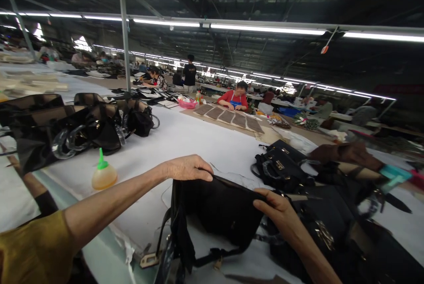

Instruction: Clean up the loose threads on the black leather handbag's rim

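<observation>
At the near edge of the white-covered worktable [198,134], I hold up a black handbag [228,213] by its top rim, the panel between my two hands. My left hand [188,168] grasps the rim near its left end, thumb lying along the edge and fingers hidden behind; my right hand [274,206] pinches the right corner between thumb and fingers. I can't tell whether the base bears on the table, so I'd guess much of the weight could hang from my fingertips; if one pinch slackened, that corner would likely drop and the panel fold. Pulling my hands apart too hard might strain the rim. Below, a gold-coloured fitting [217,263] dangles and could scratch the black surface if it swung against it. Swinging the bag right might knock the finished-looking handbags [281,160] crowded near my right hand, or snag their handles. Off to my left stands a squeeze bottle [104,176] with a green nozzle; a careless sweep of my forearm could tip it, and its amber liquid might leak onto the covering.
</observation>
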A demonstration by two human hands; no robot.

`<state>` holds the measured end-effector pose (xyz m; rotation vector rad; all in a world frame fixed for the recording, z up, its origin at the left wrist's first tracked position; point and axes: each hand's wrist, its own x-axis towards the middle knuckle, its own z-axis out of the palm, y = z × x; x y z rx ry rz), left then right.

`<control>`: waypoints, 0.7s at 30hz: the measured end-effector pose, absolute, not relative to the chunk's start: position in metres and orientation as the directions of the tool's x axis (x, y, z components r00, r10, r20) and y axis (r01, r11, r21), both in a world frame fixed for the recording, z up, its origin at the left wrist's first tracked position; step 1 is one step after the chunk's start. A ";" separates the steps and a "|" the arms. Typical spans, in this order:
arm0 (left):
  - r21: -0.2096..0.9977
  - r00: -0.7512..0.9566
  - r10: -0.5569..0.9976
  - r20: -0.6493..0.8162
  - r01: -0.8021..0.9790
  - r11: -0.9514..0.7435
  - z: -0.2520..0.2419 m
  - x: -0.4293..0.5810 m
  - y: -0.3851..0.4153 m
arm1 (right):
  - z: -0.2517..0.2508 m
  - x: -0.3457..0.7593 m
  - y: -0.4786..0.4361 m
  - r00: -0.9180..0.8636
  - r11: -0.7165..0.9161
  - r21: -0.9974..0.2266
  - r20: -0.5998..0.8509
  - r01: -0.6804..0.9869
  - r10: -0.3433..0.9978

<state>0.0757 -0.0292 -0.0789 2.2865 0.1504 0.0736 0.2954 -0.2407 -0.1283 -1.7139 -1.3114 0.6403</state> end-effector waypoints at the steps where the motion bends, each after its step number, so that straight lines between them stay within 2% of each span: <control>1: 0.747 0.991 0.136 0.002 0.089 -0.659 -0.080 0.076 -0.029 | -0.127 0.292 -0.242 0.324 -0.077 -0.850 0.114 0.522 0.939; 5: 0.724 0.979 0.193 0.065 0.087 -0.684 -0.083 0.074 -0.033 | -0.123 0.285 -0.244 0.314 -0.063 -0.830 0.138 0.554 0.939; 7: 0.670 0.963 0.232 0.136 0.083 -0.738 -0.083 0.070 -0.039 | -0.123 0.285 -0.244 0.303 -0.049 -0.835 0.143 0.547 0.942; 12: 0.501 0.941 0.150 0.302 -0.023 -0.865 -0.082 0.061 -0.057 | -0.128 0.290 -0.244 0.308 -0.054 -0.838 0.139 0.543 0.941; 21: 0.374 0.938 0.154 0.310 0.029 -0.927 -0.079 0.059 -0.064 | -0.130 0.286 -0.247 0.347 -0.064 -0.839 0.153 0.540 0.925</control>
